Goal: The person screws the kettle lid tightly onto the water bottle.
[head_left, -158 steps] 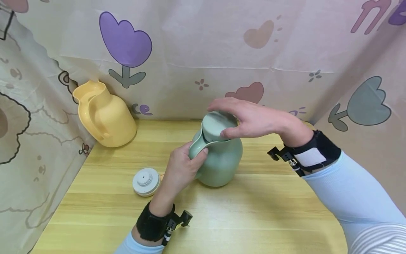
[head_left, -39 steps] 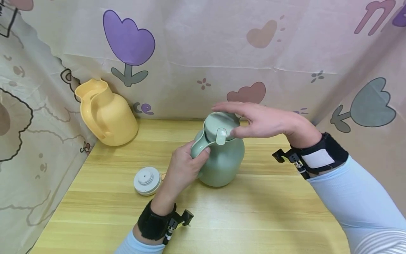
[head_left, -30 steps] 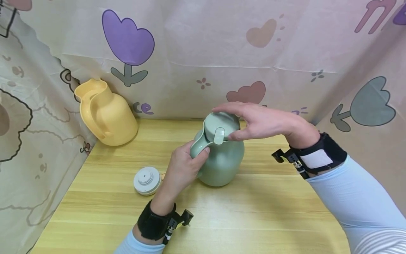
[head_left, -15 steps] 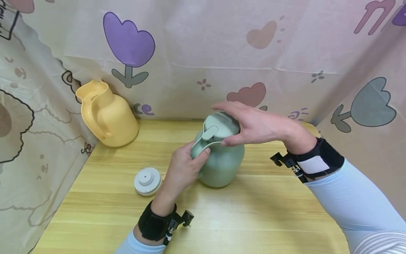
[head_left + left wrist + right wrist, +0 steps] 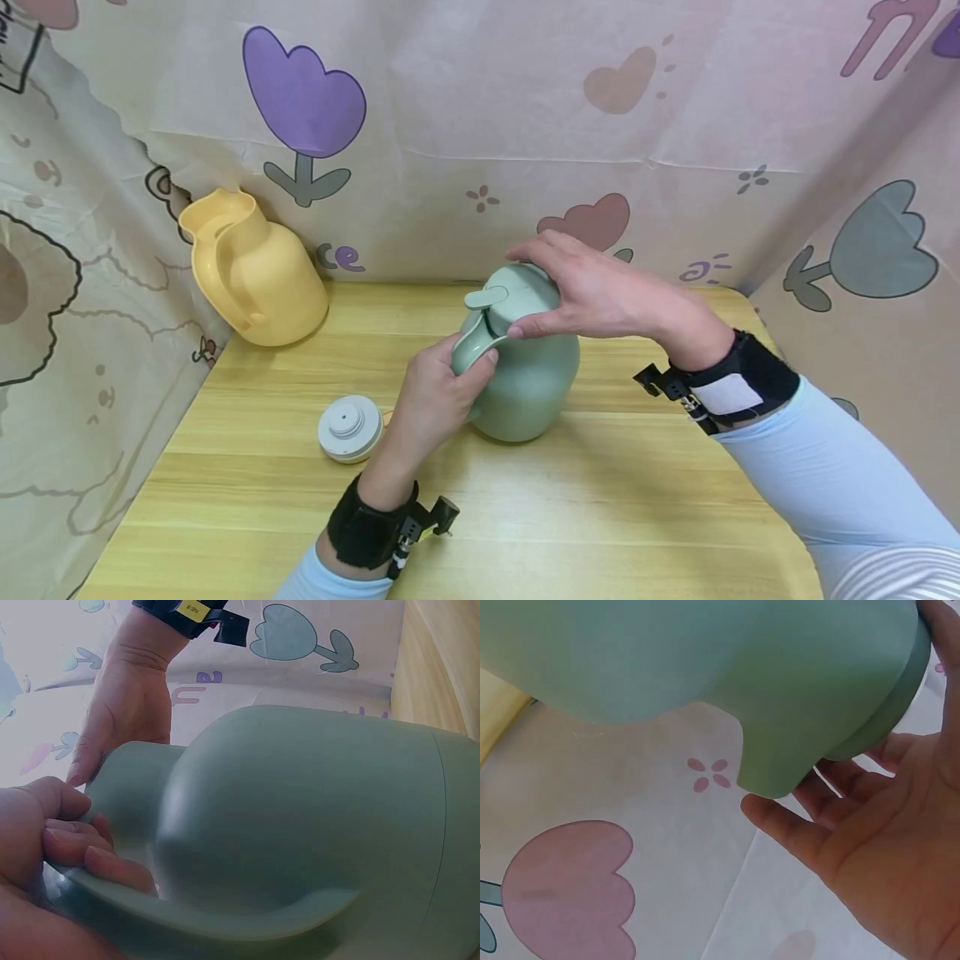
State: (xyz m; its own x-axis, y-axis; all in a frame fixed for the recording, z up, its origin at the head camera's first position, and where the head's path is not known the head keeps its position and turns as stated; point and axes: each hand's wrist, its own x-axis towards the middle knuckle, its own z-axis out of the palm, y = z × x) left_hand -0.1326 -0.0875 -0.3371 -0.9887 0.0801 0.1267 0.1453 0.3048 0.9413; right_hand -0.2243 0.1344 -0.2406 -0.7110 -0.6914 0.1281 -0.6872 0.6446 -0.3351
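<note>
Step in hand, as I judge it: turning the green lid (image 5: pixel 531 289) in the neck of the green jug (image 5: pixel 528 387). The jug stands upright on the table (image 5: pixel 525 533), in front of my left hand (image 5: pixel 437 393) and below my right hand (image 5: pixel 600 287).

Left hand: wrapped round the jug's handle (image 5: pixel 467 348), thumb on top; the left wrist view shows the fingers curled through the loop. Right hand: spread wide across the lid, thumb against its near side, the other fingers round its far side. The index fingertip lies next to the pouring spout (image 5: pixel 772 761); contact there I cannot tell.

Next move, in my judgement: keep the left hand firm so the jug does not swing, and give the lid whatever turn it lacks, fresh hold if the right wrist runs out of range. Whether the lid is fully seated I cannot see.

Changes: about a second ago the lid's tab (image 5: pixel 486 297) pointed towards me; half a second ago it lay over the handle; now it points left, just beyond the handle. Right hand has turned with it. Unchanged: left grip, yellow jug (image 5: pixel 262 283) well beyond my left hand, white round piece (image 5: pixel 349 427) just left of that wrist.
</note>
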